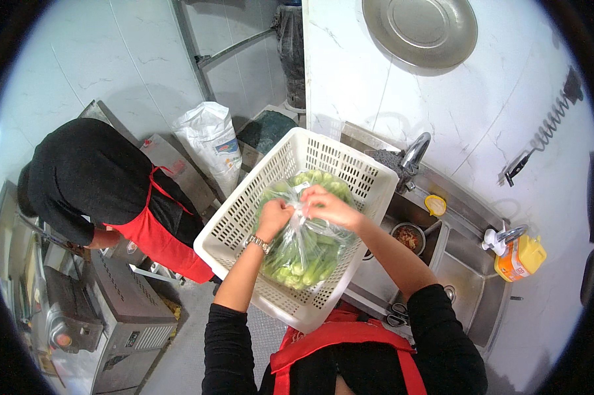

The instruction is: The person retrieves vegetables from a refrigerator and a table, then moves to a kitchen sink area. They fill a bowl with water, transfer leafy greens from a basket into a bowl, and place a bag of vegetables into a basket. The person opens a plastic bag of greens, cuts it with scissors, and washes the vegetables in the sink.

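Note:
A clear plastic bag (304,249) full of green leafy vegetables lies in a white slotted plastic basket (218,249). Its gathered neck is between my two hands. On the left side of the neck, my left hand (275,217), with a metal-band watch (258,243) at the wrist, pinches the plastic. My right hand (329,208) grips the twisted plastic from the right with bent fingers. Pale stem ends of the vegetables show at the near and far ends of the bag. The fingertips partly cover the bag's neck.
At right is a steel sink (469,286) with a faucet (415,153), a bowl of food scraps (408,238) and a yellow jug (520,259). Scissors (398,315) lie near the sink's front edge. A co-worker in a red apron (161,242) bends at left, near a white sack (210,143).

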`<state>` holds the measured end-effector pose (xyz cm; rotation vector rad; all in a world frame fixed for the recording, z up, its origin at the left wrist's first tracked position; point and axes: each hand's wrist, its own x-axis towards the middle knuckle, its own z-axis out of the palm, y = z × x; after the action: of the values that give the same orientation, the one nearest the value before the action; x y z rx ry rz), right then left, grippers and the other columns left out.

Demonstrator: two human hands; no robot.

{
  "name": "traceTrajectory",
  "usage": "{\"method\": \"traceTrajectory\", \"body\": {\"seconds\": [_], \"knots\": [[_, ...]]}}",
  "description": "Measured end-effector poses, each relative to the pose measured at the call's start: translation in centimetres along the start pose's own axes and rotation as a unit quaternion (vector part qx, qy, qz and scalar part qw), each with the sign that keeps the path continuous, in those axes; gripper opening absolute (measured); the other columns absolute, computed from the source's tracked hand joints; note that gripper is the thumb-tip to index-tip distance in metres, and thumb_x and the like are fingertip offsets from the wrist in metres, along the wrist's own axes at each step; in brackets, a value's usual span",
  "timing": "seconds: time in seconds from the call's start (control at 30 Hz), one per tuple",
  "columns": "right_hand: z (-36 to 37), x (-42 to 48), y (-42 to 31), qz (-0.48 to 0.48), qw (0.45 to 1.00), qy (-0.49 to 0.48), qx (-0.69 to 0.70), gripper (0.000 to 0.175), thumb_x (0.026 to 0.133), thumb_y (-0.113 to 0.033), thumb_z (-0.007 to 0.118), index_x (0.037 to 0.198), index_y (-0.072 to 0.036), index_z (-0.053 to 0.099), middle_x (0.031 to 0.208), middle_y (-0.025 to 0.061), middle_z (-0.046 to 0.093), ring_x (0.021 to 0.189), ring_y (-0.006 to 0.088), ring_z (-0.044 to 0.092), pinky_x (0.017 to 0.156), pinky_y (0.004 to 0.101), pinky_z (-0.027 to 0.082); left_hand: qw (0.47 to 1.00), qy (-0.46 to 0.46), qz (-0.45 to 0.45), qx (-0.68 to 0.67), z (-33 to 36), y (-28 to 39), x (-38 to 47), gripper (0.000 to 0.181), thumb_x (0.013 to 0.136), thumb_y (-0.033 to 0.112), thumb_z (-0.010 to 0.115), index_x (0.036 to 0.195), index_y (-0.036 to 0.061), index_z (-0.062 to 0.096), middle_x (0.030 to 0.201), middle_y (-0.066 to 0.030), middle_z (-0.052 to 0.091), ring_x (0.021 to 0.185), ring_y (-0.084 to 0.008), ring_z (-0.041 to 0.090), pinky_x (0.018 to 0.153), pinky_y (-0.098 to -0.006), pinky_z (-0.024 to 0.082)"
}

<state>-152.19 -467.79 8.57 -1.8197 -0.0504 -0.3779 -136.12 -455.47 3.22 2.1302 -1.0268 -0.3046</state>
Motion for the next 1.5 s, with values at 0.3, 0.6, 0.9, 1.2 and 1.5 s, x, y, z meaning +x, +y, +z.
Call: {"method": "traceTrajectory", "body": {"seconds": [0.3, 0.6, 0.9, 1.2, 1.5], "knots": [[-1.5, -0.8, -2.0, 0.31, 0.937, -0.044, 0.154, 0.033, 0.093, -0.035, 0.049, 0.094, -0.003, 0.057, 0.073, -0.002, 0.05, 0.061, 0.0067, 0.038, 0.055, 0.0194, 0.031, 0.99, 0.134, -0.04, 0.027, 1.0, -1.3, -0.8, 0.029, 0.08, 0.027, 0.048, 0.078, 0.0011, 0.059, 0.072, -0.0227, 0.06, 0.07, -0.0407, 0.059, 0.063, -0.0477, 0.046], [-5.2, 0.1, -2.1, 0.087, 0.946, 0.127, 0.286, 0.02, 0.093, -0.021, 0.045, 0.098, -0.006, 0.057, 0.09, 0.0015, 0.056, 0.087, 0.0118, 0.05, 0.077, 0.0249, 0.039, 0.807, -0.126, -0.145, -0.558, -3.3, -3.1, -1.3, 0.022, 0.083, 0.018, 0.049, 0.098, 0.0046, 0.057, 0.08, -0.0043, 0.058, 0.067, -0.0118, 0.053, 0.057, -0.0229, 0.041], [0.1, 0.8, 7.5, 0.079, 0.971, 0.182, -0.135, 0.027, 0.084, -0.02, 0.057, 0.109, -0.009, 0.058, 0.097, 0.0053, 0.058, 0.096, 0.0201, 0.053, 0.09, 0.0349, 0.038, 0.99, 0.082, 0.095, 0.059, 0.3, 0.7, -4.9, 0.02, 0.067, 0.013, 0.07, 0.079, 0.0065, 0.056, 0.086, -0.0109, 0.048, 0.089, -0.0286, 0.05, 0.077, -0.0378, 0.041], [-5.3, 1.8, 7.7, 0.102, 0.792, 0.327, -0.506, 0.009, 0.071, -0.004, 0.058, 0.08, -0.008, 0.058, 0.084, 0.01, 0.056, 0.088, 0.0295, 0.052, 0.079, 0.0396, 0.04, 0.977, 0.193, 0.088, -0.007, -9.8, -6.9, -5.8, 0.012, 0.075, 0.003, 0.061, 0.078, 0.0035, 0.049, 0.074, -0.009, 0.044, 0.068, -0.0218, 0.045, 0.062, -0.0324, 0.039], [-4.7, 0.4, 3.6, -0.123, 0.868, 0.267, -0.401, 0.02, 0.071, 0.003, 0.048, 0.088, -0.002, 0.057, 0.085, 0.0141, 0.055, 0.088, 0.0307, 0.053, 0.079, 0.0381, 0.043, 0.941, 0.193, 0.248, 0.129, -6.5, 3.2, -6.6, 0.044, 0.068, 0.002, 0.06, 0.111, 0.0001, 0.048, 0.11, -0.0192, 0.051, 0.104, -0.0359, 0.047, 0.089, -0.0449, 0.037]]}}
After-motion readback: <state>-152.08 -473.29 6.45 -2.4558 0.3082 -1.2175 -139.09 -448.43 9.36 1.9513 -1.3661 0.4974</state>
